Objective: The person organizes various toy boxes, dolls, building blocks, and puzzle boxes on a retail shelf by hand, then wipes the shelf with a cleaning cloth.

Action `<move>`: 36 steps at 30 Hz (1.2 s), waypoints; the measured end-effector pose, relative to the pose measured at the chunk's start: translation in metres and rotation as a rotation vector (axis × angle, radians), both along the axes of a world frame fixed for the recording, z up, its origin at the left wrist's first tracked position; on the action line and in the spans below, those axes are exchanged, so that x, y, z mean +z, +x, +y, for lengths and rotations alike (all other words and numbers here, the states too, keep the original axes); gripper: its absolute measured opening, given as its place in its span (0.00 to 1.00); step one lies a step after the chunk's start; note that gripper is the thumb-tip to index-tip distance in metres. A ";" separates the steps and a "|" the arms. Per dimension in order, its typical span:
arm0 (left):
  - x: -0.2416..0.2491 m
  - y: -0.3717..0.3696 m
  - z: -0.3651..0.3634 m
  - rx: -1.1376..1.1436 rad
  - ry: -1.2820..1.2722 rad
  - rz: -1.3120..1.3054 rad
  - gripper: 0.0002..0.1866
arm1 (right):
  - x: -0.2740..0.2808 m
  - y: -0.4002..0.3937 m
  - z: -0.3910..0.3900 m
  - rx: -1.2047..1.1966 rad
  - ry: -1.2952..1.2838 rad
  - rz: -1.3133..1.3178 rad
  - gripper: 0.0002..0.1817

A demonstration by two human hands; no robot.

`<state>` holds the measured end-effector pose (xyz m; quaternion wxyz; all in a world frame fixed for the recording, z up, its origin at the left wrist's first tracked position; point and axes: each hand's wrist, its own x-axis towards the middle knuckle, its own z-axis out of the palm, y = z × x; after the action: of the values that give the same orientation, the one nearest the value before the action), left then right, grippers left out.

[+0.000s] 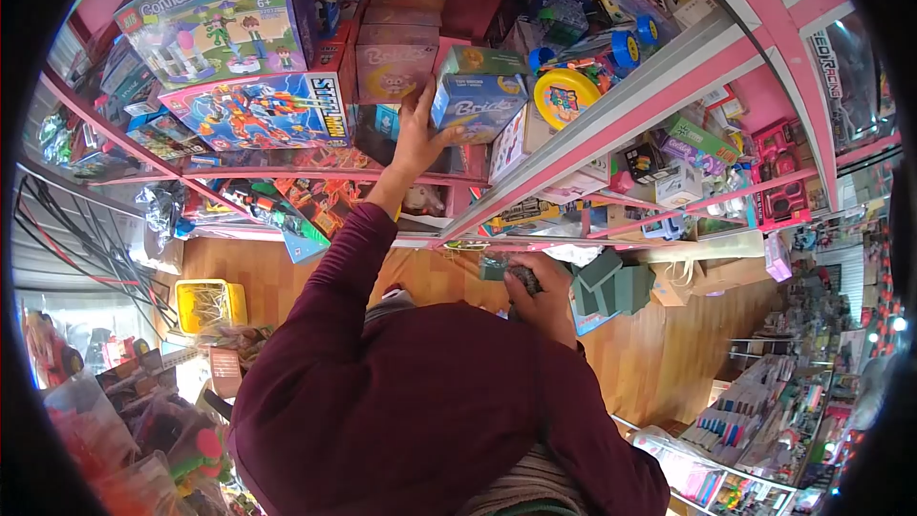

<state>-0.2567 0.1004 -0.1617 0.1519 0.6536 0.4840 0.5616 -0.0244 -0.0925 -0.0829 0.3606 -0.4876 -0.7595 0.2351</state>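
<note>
My left hand (417, 139) reaches up to a pink shelf, fingers stretched along the left side of a blue toy-brick box (478, 105) and thumb spread near its lower front. To the left of those fingers stands a pinkish Bricks box (394, 72), first in a row going back. Lower down, close to my body, my right hand (544, 294) is curled round something dark grey and mottled, which I cannot make out. Several dark green boxes (611, 285) sit just right of that hand.
A Confidant box (215, 24) rests on a Steel Man box (263, 113) at the left of the shelf. A silver-and-pink frame edge (611, 115) slants across the right. On the wooden floor stands a yellow basket (210, 306); cables (86, 253) hang at the left.
</note>
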 end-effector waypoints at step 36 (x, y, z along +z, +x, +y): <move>-0.008 0.004 -0.007 0.107 -0.036 -0.054 0.30 | -0.024 -0.057 0.030 0.267 -0.062 0.014 0.11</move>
<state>-0.2527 0.0938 -0.1700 0.1466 0.6086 0.5239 0.5776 -0.0812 -0.0625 -0.1066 0.3161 -0.3915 -0.8075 0.3079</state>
